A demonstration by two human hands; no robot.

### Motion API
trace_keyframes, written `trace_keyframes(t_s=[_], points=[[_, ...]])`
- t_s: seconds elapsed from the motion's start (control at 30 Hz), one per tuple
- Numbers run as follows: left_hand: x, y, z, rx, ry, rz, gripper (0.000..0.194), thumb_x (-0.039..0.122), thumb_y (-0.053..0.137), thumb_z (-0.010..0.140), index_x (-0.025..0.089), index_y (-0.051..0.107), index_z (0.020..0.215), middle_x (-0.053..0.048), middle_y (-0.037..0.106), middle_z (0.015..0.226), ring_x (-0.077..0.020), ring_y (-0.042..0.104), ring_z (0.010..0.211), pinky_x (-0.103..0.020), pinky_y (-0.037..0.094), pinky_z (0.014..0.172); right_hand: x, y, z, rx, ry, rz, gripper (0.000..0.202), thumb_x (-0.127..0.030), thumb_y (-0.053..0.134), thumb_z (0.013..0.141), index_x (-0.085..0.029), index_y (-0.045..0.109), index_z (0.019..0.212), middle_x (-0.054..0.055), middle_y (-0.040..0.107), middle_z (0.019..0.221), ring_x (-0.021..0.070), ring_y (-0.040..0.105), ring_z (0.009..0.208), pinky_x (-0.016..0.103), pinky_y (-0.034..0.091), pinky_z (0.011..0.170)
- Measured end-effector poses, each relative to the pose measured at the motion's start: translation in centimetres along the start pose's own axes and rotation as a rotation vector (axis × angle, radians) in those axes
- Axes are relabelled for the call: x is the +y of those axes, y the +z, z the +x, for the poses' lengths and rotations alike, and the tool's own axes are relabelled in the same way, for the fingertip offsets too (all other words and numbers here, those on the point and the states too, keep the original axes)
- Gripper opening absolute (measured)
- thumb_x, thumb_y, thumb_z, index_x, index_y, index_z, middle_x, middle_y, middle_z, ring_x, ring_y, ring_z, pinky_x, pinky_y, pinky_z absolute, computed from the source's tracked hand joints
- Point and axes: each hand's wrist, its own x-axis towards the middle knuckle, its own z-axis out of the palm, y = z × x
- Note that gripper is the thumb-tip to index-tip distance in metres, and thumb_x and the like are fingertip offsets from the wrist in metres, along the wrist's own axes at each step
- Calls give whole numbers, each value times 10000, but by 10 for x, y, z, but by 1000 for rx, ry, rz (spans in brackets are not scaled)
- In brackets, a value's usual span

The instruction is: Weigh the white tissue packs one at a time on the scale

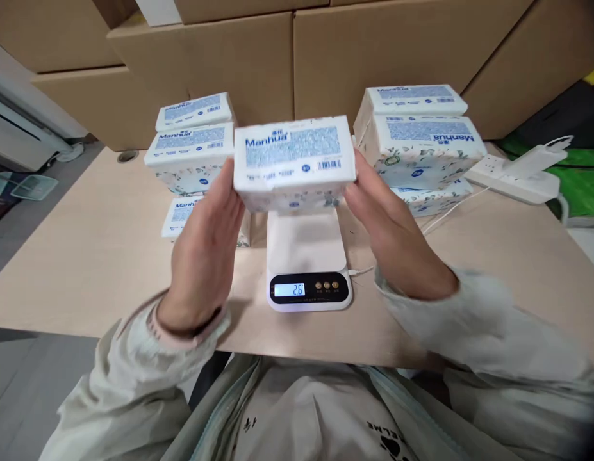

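Note:
My left hand (pixel 204 246) and my right hand (pixel 393 224) press on opposite ends of a white and blue Manhua tissue pack (pixel 297 157), both gripping it. The pack hangs level above a white kitchen scale (pixel 306 246), whose far part it hides. On the scale's lit display (pixel 289 289) the digits look like 2.6. Behind my left hand stand stacked tissue packs (pixel 193 142), and beyond my right hand is another stack of packs (pixel 421 137). A lower pack (pixel 179 214) is partly covered by my left hand.
Large cardboard boxes (pixel 239 64) line the back of the wooden table (pixel 85 269). A white power strip (pixel 522 176) with a plug and cables lies at the right. A thin cable runs from the scale's right side.

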Motion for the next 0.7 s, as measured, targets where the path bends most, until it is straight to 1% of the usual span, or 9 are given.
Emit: trace_keyframes(t_s=[0.07, 0.13, 0.23, 0.3, 0.37, 0.47, 0.53, 0.6, 0.7], points=[[-8, -12, -25, -38, -26, 39, 495, 430, 395, 1174, 316, 629, 1595, 103, 396, 1805, -243, 238, 1758, -432, 244, 1476, -14, -6, -26, -26, 36, -27, 631, -568, 603, 1095, -414, 471, 1693, -75, 453, 1802, 276, 321, 1743, 547, 284, 1440], [-21, -22, -41, -64, -57, 58, 515, 461, 437, 1165, 361, 566, 1654, 107, 357, 1822, -249, 238, 1757, -452, 244, 1476, -13, -10, -48, -54, 111, -42, 671, -538, 598, 1105, -425, 389, 1733, -72, 408, 1823, 288, 322, 1741, 581, 257, 1444], [-39, -30, -47, -68, -148, 47, 520, 476, 465, 1157, 367, 571, 1654, 80, 422, 1796, -270, 254, 1752, -487, 221, 1481, 1, -12, -66, -112, 226, -43, 692, -511, 572, 1121, -434, 312, 1758, -55, 408, 1824, 300, 369, 1721, 613, 302, 1428], [-46, -31, -44, -41, -195, 44, 514, 487, 476, 1147, 343, 616, 1620, 57, 484, 1763, -284, 279, 1743, -499, 223, 1480, 12, -13, -71, -107, 247, -52, 660, -503, 579, 1120, -434, 362, 1739, -50, 437, 1810, 299, 404, 1705, 600, 345, 1416], [-50, -30, -40, 9, -189, 61, 521, 497, 458, 1146, 336, 620, 1614, 57, 498, 1755, -277, 290, 1738, -493, 214, 1482, 22, -14, -75, -29, 222, -70, 606, -485, 598, 1116, -445, 444, 1701, -53, 486, 1782, 294, 455, 1677, 587, 372, 1409], [-59, -31, -36, 48, -128, 71, 543, 538, 413, 1152, 354, 591, 1632, 79, 437, 1790, -252, 256, 1748, -465, 177, 1489, 32, -14, -81, 139, 127, -99, 523, -431, 597, 1122, -480, 533, 1639, -71, 558, 1733, 274, 531, 1627, 564, 406, 1399], [-66, -33, -36, 29, -102, 45, 570, 606, 414, 1142, 360, 603, 1620, 72, 422, 1799, -258, 236, 1755, -463, 165, 1491, 36, -13, -84, 197, 67, -131, 493, -396, 591, 1125, -491, 574, 1609, -82, 598, 1700, 255, 562, 1600, 525, 440, 1382], [-72, -36, -36, -2, -101, 10, 605, 668, 426, 1125, 358, 615, 1609, 53, 437, 1792, -273, 230, 1758, -482, 148, 1493, 37, -13, -87, 232, 44, -164, 470, -371, 578, 1127, -480, 612, 1584, -81, 638, 1663, 243, 589, 1573, 492, 465, 1360], [-75, -38, -39, -22, -115, -41, 605, 686, 434, 1121, 360, 638, 1588, 51, 460, 1778, -277, 235, 1758, -497, 127, 1494, 38, -13, -88, 330, 29, -173, 422, -367, 519, 1142, -445, 693, 1519, -57, 722, 1565, 249, 642, 1511, 510, 493, 1322]])
